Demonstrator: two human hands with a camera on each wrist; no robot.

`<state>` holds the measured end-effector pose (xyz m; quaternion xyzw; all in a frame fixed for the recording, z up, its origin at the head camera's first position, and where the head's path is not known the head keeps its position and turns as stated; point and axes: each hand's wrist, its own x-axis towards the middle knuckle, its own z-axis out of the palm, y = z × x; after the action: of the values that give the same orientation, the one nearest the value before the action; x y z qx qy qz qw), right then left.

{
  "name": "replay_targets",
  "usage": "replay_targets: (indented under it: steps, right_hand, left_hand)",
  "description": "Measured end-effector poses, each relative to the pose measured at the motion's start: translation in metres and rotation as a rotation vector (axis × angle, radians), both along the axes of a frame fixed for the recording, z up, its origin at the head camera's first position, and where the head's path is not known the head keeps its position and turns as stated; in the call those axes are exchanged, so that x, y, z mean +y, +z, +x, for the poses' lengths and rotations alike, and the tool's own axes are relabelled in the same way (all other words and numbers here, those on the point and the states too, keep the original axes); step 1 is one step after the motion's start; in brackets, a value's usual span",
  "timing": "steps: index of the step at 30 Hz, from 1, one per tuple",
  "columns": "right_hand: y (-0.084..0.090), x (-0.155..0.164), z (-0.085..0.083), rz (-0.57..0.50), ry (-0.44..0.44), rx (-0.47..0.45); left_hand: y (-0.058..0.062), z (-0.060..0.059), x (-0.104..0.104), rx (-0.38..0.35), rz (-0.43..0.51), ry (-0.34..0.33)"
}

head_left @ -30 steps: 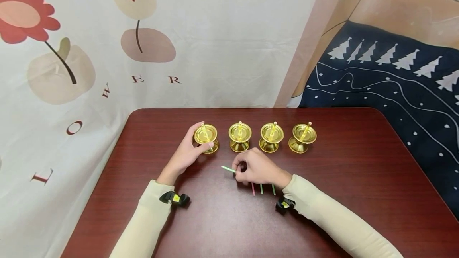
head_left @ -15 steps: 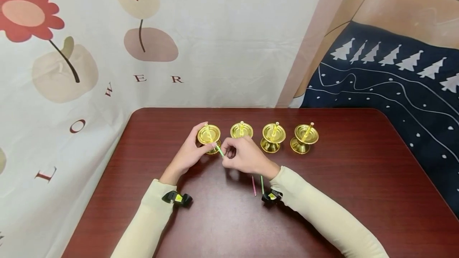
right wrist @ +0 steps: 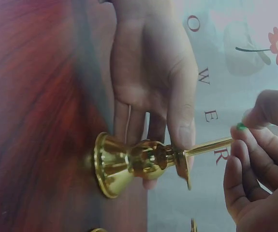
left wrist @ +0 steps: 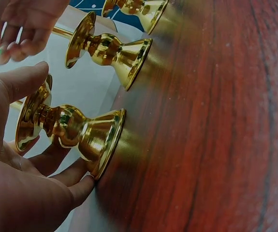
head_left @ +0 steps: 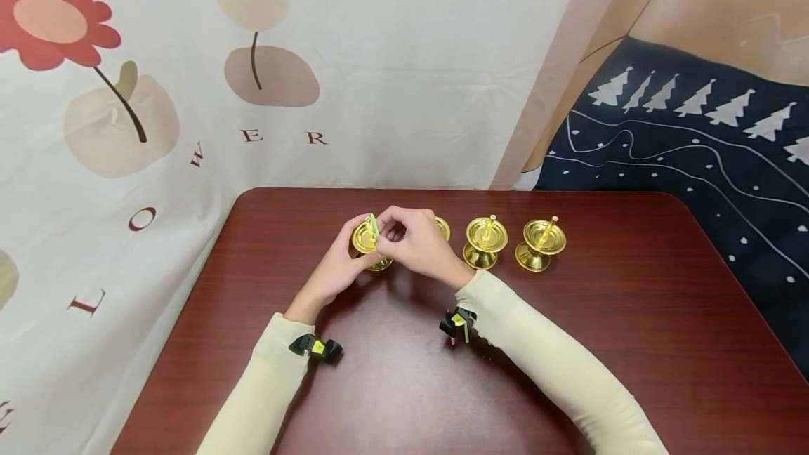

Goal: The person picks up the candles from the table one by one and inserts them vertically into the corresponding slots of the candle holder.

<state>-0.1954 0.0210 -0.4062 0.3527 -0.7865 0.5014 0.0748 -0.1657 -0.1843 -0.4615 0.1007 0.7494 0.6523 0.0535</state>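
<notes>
My left hand point(head_left: 338, 269) grips the leftmost brass candle holder point(head_left: 363, 239), thumb on the near side of its dish and fingers round the far side. The holder stands upright on its flared foot, plain in the left wrist view point(left wrist: 93, 137). My right hand point(head_left: 418, 241) pinches a thin green candle point(head_left: 375, 226) between thumb and fingertips, above that holder's dish. From the right wrist, only a bit of green point(right wrist: 241, 126) shows at the fingertips, by the top of the holder's central tube point(right wrist: 211, 146). Whether candle and tube touch, I cannot tell.
Behind my right hand a second brass holder point(head_left: 444, 227) is mostly hidden. Two more holders point(head_left: 484, 237) point(head_left: 540, 239) stand to the right in the same row. Thin candles lie partly covered under my right wrist camera point(head_left: 456, 321). A printed curtain point(head_left: 392, 125) hangs behind the dark red table point(head_left: 392, 385).
My right hand has moved left and away from me, carrying the green candle from over the table up to the leftmost holder. The candle has turned more upright. My left hand keeps its grip.
</notes>
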Motion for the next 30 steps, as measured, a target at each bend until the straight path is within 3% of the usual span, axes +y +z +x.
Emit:
replay_targets:
  steps: [14, 30]
  right_hand:
    - [0.004, -0.015, -0.017, -0.095, -0.096, 0.033]
    - [-0.001, -0.018, -0.022, -0.026, -0.077, 0.148]
  left_hand:
    - [0.003, 0.0, 0.002, -0.039, -0.018, 0.015]
    - [0.002, 0.0, 0.001, -0.031, -0.021, 0.014]
